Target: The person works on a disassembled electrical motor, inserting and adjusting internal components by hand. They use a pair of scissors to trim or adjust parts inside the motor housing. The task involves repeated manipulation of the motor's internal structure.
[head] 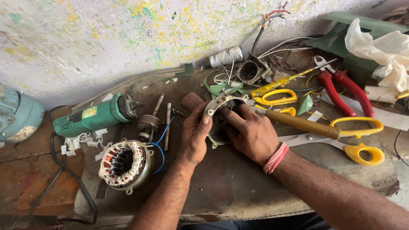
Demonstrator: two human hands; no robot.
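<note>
Here, near the middle of the desk [238, 187], the left hand [194, 136] and right hand [251, 134] both hold a round metal motor cover [219, 108] by its rim. It looks hard and quite heavy. Left lies a coil [125, 164], then a green grinder [91, 117] with a small yellow label. Farther right are scissors [358, 149].

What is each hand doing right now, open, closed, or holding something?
Left hand: fingers closed on the left side of the round metal motor housing.
Right hand: fingers closed on the housing's right side, holding it too.
</note>
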